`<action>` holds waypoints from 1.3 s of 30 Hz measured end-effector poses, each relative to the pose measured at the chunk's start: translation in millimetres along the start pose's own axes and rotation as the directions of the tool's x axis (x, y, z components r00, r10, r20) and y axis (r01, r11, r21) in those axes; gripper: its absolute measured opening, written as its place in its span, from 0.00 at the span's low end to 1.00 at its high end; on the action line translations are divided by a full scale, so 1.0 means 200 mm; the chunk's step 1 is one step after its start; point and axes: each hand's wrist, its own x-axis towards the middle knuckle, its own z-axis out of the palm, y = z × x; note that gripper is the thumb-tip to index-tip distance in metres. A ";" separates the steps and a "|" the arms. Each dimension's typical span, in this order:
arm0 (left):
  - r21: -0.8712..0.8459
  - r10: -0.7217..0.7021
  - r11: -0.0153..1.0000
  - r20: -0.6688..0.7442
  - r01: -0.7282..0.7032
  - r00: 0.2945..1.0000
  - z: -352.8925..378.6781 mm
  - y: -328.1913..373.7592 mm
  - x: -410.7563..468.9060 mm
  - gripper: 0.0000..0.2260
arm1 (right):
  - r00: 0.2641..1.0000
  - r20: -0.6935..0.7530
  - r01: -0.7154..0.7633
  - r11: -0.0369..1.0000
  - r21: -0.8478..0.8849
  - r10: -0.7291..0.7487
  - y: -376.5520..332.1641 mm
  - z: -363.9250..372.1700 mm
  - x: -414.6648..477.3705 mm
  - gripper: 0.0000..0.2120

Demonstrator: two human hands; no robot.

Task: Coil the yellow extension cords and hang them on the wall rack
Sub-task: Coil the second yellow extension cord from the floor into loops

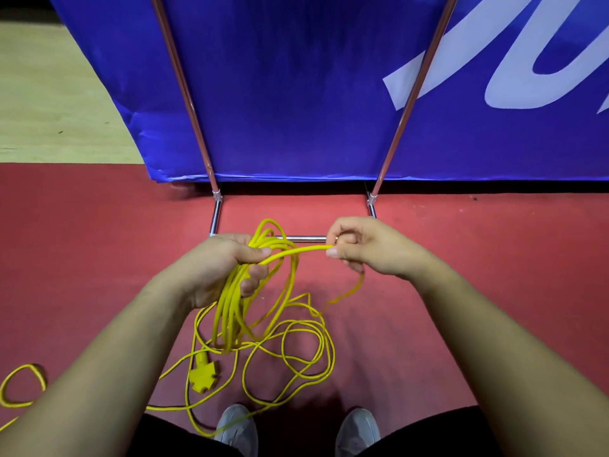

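**Fingers (253, 281) clamped on a half-made coil of yellow extension cord (230, 311)**

The fingers of the left hand (217, 268) are curled round a bundle of loops, thumb pressed over the top, and the gathered strands hang down from the fist toward the floor. The right hand (372, 249) is held just beside it at the same height. Its thumb and forefinger pinch a single strand that runs straight across from the left fist, and the other fingers are tucked in below.

From the right hand the cord drops away and joins a loose tangle of rings lying on the red floor (99, 258), directly under both hands. The cord's yellow socket block (202, 374) lies flat on the floor below the left forearm. A loop of a second yellow cord (19, 387) lies well apart at the lower left edge.

The person's two grey shoes (237, 427) stand at the near side of the tangle. Ahead, a blue banner (296, 94) hangs on slanted poles, and the chrome foot bar (303, 239) of its stand rests on the floor just behind the hands.
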 end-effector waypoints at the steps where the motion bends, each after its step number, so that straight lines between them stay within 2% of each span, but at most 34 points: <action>1: 0.028 -0.005 1.000 0.009 0.005 1.000 0.00 0.00 0.00 0.02 | 0.998 -0.055 0.015 1.000 -0.008 -0.016 -0.01 0.00 0.00 0.03; 3: 0.040 -0.004 0.999 -0.002 0.004 1.000 0.00 0.00 -0.01 0.03 | 0.987 -0.148 0.052 0.998 -0.046 -0.058 -0.05 -0.02 0.01 0.02; 5: -0.002 -0.009 1.000 -0.010 0.008 1.000 0.01 0.00 -0.02 0.04 | 0.979 -0.170 0.096 0.992 -0.085 -0.109 -0.11 -0.03 0.00 0.02; 8: -0.068 -0.015 0.998 0.038 0.017 0.999 0.05 -0.01 -0.02 0.06 | 0.982 -0.081 0.156 0.977 -0.145 -0.169 -0.20 0.06 -0.02 0.02; 11: -0.053 0.001 0.999 0.085 0.004 0.996 0.09 -0.02 -0.01 0.08 | 0.980 -0.017 0.190 0.963 -0.191 -0.197 -0.25 0.18 -0.01 0.03; 15: -0.085 0.024 0.996 0.134 -0.012 0.991 0.09 -0.02 0.00 0.04 | 0.986 -0.044 0.152 0.980 -0.125 -0.158 -0.26 0.20 0.00 0.08; 18: -0.110 0.054 0.993 0.124 -0.041 0.991 0.07 -0.02 0.01 0.06 | 0.995 -0.009 0.097 0.988 -0.120 -0.099 -0.21 0.14 0.00 0.13; 22: -0.214 0.070 0.975 0.059 -0.056 0.996 0.01 0.00 0.02 0.06 | 0.991 0.124 -0.008 0.966 -0.258 0.041 -0.02 0.01 0.03 0.06; 24: -0.223 0.086 0.972 0.035 -0.077 0.996 -0.02 0.02 0.01 0.07 | 0.991 0.099 -0.052 0.954 -0.295 0.085 0.10 -0.04 0.03 0.06; 28: -0.074 0.102 0.992 -0.033 -0.104 0.994 -0.04 0.02 -0.01 0.06 | 0.994 -0.063 -0.083 0.996 0.016 0.084 0.18 -0.05 0.02 0.03; 29: -0.061 0.095 0.993 -0.037 -0.097 0.995 -0.03 0.02 -0.02 0.07 | 0.991 -0.111 -0.068 0.997 0.044 0.073 0.17 -0.05 0.03 0.04; 32: -0.080 0.084 0.993 -0.032 -0.086 0.996 -0.03 0.01 -0.01 0.12 | 0.983 -0.182 -0.007 0.999 0.033 0.013 0.10 -0.04 0.05 0.05; 37: -0.094 0.077 0.993 0.055 -0.072 0.996 -0.01 0.00 0.00 0.09 | 0.987 -0.092 0.121 0.988 -0.096 -0.130 -0.02 0.02 0.05 0.07; 39: -0.096 0.082 0.993 0.099 -0.072 0.992 -0.01 -0.01 0.00 0.10 | 0.980 -0.109 0.153 0.981 -0.123 -0.167 -0.04 0.03 0.05 0.08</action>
